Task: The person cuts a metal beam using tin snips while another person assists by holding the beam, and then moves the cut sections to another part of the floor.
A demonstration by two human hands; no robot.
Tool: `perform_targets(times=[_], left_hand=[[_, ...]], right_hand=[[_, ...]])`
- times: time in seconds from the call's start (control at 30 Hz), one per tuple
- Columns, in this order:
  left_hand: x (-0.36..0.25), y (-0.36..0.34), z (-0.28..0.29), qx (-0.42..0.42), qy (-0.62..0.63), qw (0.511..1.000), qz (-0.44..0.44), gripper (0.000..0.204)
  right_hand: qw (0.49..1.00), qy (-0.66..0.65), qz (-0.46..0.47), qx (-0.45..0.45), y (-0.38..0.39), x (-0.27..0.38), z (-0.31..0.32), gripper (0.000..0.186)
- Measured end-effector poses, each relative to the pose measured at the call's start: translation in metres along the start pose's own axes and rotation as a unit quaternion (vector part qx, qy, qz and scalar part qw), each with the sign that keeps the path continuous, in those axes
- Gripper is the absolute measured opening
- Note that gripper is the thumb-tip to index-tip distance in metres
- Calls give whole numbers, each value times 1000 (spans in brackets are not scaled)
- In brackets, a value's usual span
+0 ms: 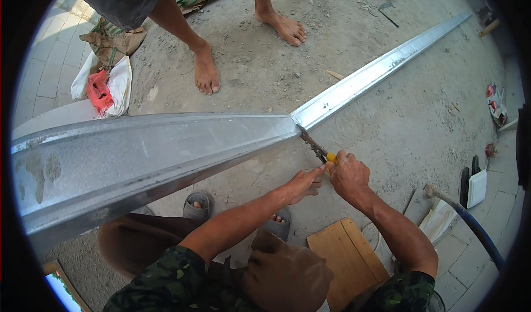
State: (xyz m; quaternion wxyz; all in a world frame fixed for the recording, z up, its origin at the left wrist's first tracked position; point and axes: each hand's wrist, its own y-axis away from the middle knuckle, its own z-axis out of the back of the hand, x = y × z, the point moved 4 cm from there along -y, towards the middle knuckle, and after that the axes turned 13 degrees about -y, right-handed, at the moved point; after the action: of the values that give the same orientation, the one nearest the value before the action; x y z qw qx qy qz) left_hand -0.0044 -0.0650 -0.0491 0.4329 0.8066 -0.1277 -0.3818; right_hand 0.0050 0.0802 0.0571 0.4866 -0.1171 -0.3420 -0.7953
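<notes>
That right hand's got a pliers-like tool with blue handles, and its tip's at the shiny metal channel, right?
Not quite: the head view shows yellow handles. The right hand does hold the pliers-like tool, its tip at the metal channel.

Glossy metal channel point(362, 80), dull metal hand tool point(313, 145), smooth wooden board point(344, 257), rough matt ground point(398, 129)

Showing a broad, dull metal beam point(155, 151) reaching toward nine o'clock, meeting near the centre a narrower, shiny metal beam point(381, 66) running toward two o'clock; showing a yellow-handled tool point(316, 149) touching their corner, slanting toward half past four.
</notes>
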Motion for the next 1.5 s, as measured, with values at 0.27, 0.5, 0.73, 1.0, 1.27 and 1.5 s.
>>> perform_targets(times=[0.27, 0.5, 0.73, 1.0, 1.27, 1.5], left_hand=[[15, -43, -26, 138, 208, 958, -143, 88], [13, -36, -35, 117, 319, 931, -132, 93], [-8, -22, -39, 133, 296, 938, -122, 73], [30, -60, -39, -29, 356, 930, -81, 41], [20, -46, -37, -61, 348, 930, -99, 34], [23, -42, -30, -86, 308, 944, -80, 43]], right_hand=[[997, 34, 67, 19, 4, 16, 1, 20], [994, 61, 91, -5, 8, 12, -20, 19], [983, 77, 160, -38, 13, 10, -26, 13], [989, 2, 138, -47, 17, -24, -49, 20], [984, -175, 6, -29, 15, -45, -49, 67], [896, -285, -196, 278, -6, -51, -45, 88]])
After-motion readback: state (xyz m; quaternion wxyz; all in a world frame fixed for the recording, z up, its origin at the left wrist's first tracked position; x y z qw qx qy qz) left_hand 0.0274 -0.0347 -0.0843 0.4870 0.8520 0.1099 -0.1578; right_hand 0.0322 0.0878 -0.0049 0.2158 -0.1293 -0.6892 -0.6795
